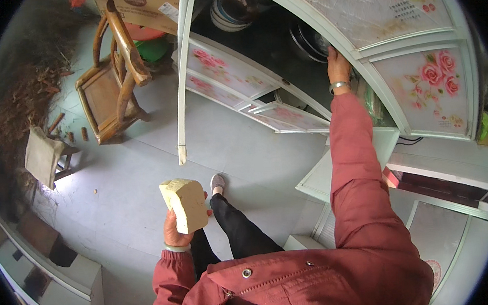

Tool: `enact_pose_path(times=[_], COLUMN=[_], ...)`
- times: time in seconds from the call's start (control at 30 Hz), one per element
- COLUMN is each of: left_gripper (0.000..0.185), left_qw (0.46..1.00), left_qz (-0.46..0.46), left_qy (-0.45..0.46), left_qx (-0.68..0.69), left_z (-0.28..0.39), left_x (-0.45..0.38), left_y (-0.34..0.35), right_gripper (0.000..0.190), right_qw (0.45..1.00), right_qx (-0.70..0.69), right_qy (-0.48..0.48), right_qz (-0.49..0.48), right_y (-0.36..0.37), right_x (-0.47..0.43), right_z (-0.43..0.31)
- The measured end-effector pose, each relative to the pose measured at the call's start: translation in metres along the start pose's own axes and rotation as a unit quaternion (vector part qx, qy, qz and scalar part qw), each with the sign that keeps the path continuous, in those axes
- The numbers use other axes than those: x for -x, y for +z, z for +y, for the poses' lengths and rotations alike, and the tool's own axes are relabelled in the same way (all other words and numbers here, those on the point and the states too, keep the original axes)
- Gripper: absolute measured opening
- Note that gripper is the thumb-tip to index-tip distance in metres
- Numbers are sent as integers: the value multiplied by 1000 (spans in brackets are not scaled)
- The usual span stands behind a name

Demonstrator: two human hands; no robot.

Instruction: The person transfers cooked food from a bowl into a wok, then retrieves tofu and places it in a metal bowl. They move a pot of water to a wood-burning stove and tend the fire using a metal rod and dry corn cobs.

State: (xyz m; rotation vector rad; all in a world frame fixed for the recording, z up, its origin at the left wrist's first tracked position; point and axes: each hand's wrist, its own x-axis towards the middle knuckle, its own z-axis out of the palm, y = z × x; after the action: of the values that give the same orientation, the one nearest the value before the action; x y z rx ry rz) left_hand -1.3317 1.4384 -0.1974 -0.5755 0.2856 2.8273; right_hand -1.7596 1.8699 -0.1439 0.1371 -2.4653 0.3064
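Observation:
My left hand [174, 230] holds a thick pale-yellow block of tofu [191, 206] above the floor, its thumb on the near side and fingertips showing at the far edge. My right hand [339, 70] reaches into a white-framed cabinet [257, 52]. It lies beside a stack of shiny metal bowls [304, 44]; its fingertips are partly hidden, so whether they grip the rim cannot be told. Deeper on the dark shelf stands a stack of bowls with pale sides [233, 11]. Near my right wrist is something in clear green-tinted plastic [371, 99].
A flower-printed cabinet door [229, 78] hangs out over the grey floor [142, 173], and another white frame edge [180, 84] juts towards me. Left are a bamboo chair [102, 99], a cloth-topped folding stool [42, 155] and dry brushwood [25, 101]. A cardboard box [151, 9] stands behind.

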Motion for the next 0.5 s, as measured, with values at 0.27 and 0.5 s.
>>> enact_pose_path(times=[0.27, 0.5], left_gripper=[71, 71], left_qw=[1000, 1000], left_qz=[-2, 23], left_qy=[-9, -2], left_qx=[3, -11], left_z=[10, 17], left_x=[-7, -6], left_y=[-1, 3], right_gripper=[27, 22], right_qw=[948, 988], right_qx=[-174, 51], right_qy=[263, 141], right_qz=[37, -24], right_y=[-64, -30], right_x=[111, 162], right_z=[-48, -5])
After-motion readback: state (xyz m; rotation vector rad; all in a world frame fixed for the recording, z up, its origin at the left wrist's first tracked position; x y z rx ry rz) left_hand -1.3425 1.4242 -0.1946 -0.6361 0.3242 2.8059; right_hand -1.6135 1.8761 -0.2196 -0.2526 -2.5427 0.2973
